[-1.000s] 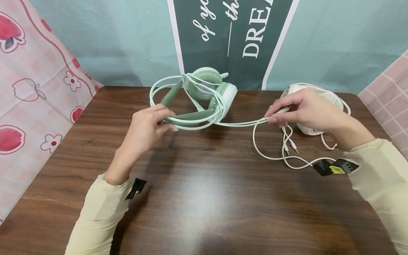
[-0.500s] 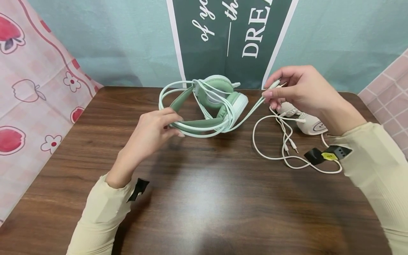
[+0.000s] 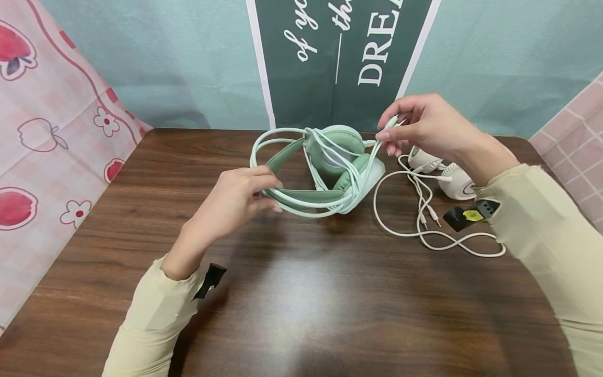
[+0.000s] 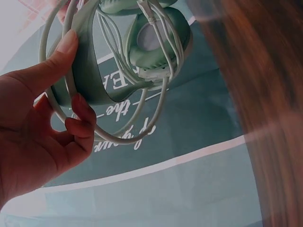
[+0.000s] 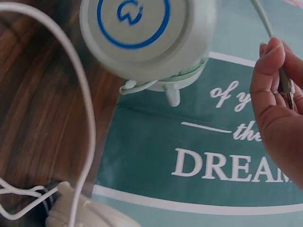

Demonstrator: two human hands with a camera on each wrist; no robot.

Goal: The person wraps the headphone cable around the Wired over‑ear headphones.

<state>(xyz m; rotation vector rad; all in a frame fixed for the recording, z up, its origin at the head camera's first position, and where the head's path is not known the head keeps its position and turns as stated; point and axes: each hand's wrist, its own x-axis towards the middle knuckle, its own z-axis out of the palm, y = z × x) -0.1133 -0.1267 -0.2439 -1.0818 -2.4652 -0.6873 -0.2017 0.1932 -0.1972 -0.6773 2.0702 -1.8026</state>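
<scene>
Pale green headphones (image 3: 374, 180) are lifted over the back of the table, ear pads toward the right. My left hand (image 3: 231, 204) grips their headband between thumb and fingers; the left wrist view has the thumb over the band (image 4: 87, 61) and a coil of cable caught with it. Near the ear cups my right hand (image 3: 428, 125) pinches the end of the headphone cable (image 3: 374, 154). Its pale plug (image 3: 391, 122) sticks up between the fingers, and a metal tip (image 5: 290, 100) shows in the right wrist view. There, a blue logo marks the outer ear cup (image 5: 113, 19).
White headphones (image 3: 457, 183) lie at the table's right, partly hidden behind my right arm. Their cable (image 3: 410, 235) loops forward, with two small plugs (image 3: 432, 215) on the wood. A teal curtain (image 3: 188, 63) with a lettered panel hangs behind the brown table (image 3: 306, 303).
The pale green headphones have moved right and slightly toward me in my left hand. My right hand has risen and shifted left with the cable end, uncovering part of the white headphones.
</scene>
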